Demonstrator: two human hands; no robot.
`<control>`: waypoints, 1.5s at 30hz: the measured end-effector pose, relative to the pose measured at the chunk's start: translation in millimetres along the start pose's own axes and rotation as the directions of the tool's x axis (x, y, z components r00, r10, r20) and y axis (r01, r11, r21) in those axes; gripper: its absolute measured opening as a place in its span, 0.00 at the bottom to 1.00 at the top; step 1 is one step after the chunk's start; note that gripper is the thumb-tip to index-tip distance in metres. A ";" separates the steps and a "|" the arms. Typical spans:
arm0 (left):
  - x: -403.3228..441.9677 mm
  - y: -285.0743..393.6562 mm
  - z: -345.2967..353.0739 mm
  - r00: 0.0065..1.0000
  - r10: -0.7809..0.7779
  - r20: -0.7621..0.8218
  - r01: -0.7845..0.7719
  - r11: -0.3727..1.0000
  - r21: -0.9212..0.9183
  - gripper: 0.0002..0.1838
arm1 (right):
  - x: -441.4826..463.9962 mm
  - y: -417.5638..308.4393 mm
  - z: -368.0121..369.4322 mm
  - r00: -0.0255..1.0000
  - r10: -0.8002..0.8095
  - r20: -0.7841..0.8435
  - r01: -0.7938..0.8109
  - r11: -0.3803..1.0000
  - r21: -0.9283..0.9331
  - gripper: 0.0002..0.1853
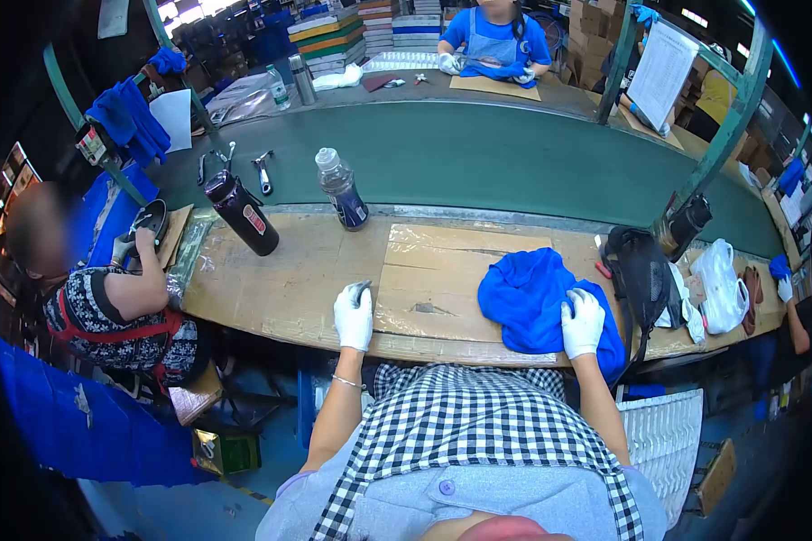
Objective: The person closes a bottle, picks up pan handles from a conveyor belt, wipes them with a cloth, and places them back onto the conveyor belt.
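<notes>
My left hand (354,317), in a white glove with greyish fingertips, rests at the near edge of the worktable, beside a flat cardboard sheet (442,270). Nothing shows in it, and its fingers lie loosely forward. A crumpled blue cloth (525,298) lies on the right part of that sheet, one end hanging over the table edge. On the cloth's right side is my right hand (584,323), also gloved in white, with its fingers bent onto the fabric.
A dark thermos (244,215) and a plastic bottle (341,191) stand beyond my left hand. A black bag (639,275) and white plastic bag (720,287) lie right. Behind runs a green conveyor belt (478,149) with hand tools (262,171). Co-workers sit left and opposite.
</notes>
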State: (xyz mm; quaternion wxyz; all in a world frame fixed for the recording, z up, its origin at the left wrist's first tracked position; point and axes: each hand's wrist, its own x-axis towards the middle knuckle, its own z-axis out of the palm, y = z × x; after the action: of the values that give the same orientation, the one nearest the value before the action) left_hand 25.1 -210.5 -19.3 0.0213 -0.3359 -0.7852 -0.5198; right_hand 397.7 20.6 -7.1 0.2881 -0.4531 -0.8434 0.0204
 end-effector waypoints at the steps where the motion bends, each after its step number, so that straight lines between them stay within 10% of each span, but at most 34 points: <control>1: 0.7 1.7 -0.4 1.000 -0.009 0.004 0.009 1.000 -0.024 0.10 | 0.8 -0.9 -0.8 1.000 -0.003 -0.009 0.003 1.000 0.000 0.15; 15: -0.9 5.9 -3.9 0.999 0.027 -0.019 -0.024 0.991 0.132 0.11 | 1.2 6.2 8.6 0.999 0.040 -0.001 -0.040 0.999 -0.020 0.26; 45: -16.6 4.6 -9.8 0.995 0.094 0.037 -0.095 0.995 0.035 0.11 | 2.1 3.5 2.7 0.988 -0.095 -0.124 0.094 0.995 -0.015 0.13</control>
State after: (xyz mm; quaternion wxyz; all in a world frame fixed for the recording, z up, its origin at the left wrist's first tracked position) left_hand 37.3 -226.0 -17.5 0.0381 -0.3813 -0.7779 -0.4979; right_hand 398.0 24.9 -9.4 0.3385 -0.4144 -0.8444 -0.0254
